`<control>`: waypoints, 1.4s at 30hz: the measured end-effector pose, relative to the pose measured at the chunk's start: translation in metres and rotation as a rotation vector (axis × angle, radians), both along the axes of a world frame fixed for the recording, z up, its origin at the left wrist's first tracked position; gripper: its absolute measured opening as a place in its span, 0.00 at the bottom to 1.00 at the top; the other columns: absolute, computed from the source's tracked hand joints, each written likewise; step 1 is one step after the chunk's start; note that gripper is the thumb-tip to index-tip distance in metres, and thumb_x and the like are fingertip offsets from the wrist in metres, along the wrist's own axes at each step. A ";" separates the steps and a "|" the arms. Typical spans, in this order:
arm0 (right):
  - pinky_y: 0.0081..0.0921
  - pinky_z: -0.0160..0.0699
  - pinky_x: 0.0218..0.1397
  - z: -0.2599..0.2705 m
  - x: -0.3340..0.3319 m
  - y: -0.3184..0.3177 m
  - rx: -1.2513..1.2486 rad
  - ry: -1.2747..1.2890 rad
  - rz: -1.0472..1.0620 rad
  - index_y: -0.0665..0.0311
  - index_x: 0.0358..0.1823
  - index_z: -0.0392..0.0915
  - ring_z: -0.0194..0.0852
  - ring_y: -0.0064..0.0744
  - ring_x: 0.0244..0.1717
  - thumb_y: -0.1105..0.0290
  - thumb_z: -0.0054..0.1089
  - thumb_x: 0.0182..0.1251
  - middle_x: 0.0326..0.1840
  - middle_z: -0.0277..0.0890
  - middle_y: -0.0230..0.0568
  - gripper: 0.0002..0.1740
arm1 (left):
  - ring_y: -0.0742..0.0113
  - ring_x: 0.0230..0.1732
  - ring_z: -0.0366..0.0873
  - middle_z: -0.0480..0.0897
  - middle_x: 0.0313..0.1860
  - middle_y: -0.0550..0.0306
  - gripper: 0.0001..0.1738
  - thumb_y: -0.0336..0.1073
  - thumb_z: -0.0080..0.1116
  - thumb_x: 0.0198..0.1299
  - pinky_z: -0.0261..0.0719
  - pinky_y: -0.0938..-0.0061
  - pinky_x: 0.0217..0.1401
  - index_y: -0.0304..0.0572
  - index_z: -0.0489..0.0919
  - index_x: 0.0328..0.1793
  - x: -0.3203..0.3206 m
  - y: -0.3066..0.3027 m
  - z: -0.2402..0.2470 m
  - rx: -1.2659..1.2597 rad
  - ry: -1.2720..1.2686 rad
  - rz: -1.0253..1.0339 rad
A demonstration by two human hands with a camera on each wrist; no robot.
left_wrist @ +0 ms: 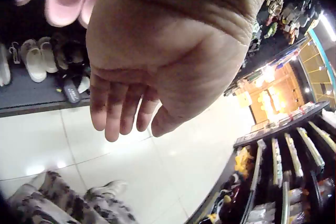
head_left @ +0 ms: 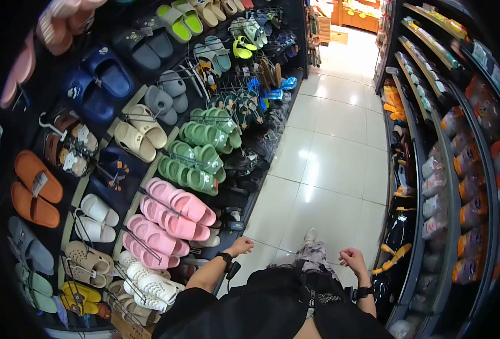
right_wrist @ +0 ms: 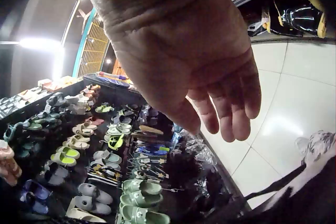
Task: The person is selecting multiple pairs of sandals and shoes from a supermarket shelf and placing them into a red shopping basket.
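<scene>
My left hand [head_left: 240,247] hangs in the air to the right of the pink slippers [head_left: 173,212], touching nothing. In the left wrist view the palm of the left hand [left_wrist: 163,61] faces the camera, its fingers relaxed and holding nothing. My right hand [head_left: 353,258] is raised at the right side of the body, near the black boots with yellow trim [head_left: 398,234], and apart from them. The right wrist view shows the right hand [right_wrist: 194,66] with loosely bent fingers and nothing in them.
Slippers hang on a wall rack at left, among them green clogs [head_left: 196,164], white clogs [head_left: 154,285] and orange slides [head_left: 38,189]. Shelves of packaged goods [head_left: 436,183] line the right side. Between them runs a tiled aisle [head_left: 323,158].
</scene>
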State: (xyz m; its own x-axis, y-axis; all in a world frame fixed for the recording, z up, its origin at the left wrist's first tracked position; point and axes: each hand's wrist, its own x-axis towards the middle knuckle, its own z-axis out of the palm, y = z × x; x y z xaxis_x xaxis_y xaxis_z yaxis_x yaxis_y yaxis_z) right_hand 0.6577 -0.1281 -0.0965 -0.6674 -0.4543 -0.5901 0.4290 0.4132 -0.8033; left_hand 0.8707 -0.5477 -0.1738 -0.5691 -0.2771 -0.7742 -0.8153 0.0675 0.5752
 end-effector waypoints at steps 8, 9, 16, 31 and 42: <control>0.16 0.70 0.21 -0.008 -0.212 -0.060 0.080 0.113 0.049 0.69 0.32 0.75 0.74 0.24 0.19 0.68 0.54 0.57 0.22 0.76 0.38 0.10 | 0.76 0.30 0.78 0.79 0.29 0.62 0.12 0.39 0.56 0.55 0.75 0.80 0.29 0.38 0.78 0.39 -0.208 -0.057 0.082 -0.097 0.292 0.111; 0.17 0.70 0.21 -0.007 -0.239 -0.076 0.054 0.165 0.037 0.69 0.33 0.75 0.74 0.24 0.19 0.68 0.54 0.57 0.22 0.76 0.38 0.10 | 0.77 0.30 0.78 0.80 0.28 0.62 0.12 0.38 0.56 0.56 0.74 0.81 0.29 0.38 0.78 0.39 -0.232 -0.066 0.091 -0.167 0.330 0.099; 0.19 0.73 0.24 -0.003 -0.352 -0.204 -0.101 0.265 0.224 0.72 0.34 0.75 0.73 0.24 0.21 0.70 0.52 0.58 0.23 0.75 0.39 0.10 | 0.77 0.30 0.77 0.81 0.29 0.60 0.12 0.34 0.55 0.55 0.73 0.82 0.34 0.35 0.78 0.42 -0.333 -0.105 0.136 -0.267 0.506 0.236; 0.21 0.75 0.28 -0.022 -0.560 -0.427 0.056 0.207 0.525 0.71 0.33 0.76 0.77 0.27 0.24 0.67 0.54 0.57 0.25 0.77 0.41 0.12 | 0.70 0.36 0.77 0.68 0.53 0.50 0.26 0.29 0.51 0.57 0.75 0.80 0.31 0.32 0.62 0.62 -0.553 -0.431 0.205 -1.014 0.998 0.873; 0.20 0.72 0.27 -0.016 -0.655 -0.609 -0.073 0.161 0.763 0.70 0.35 0.74 0.75 0.26 0.24 0.68 0.53 0.60 0.26 0.77 0.40 0.11 | 0.75 0.21 0.74 0.75 0.40 0.56 0.17 0.29 0.48 0.60 0.73 0.82 0.23 0.32 0.68 0.55 -0.607 -0.541 0.270 -1.076 1.005 1.062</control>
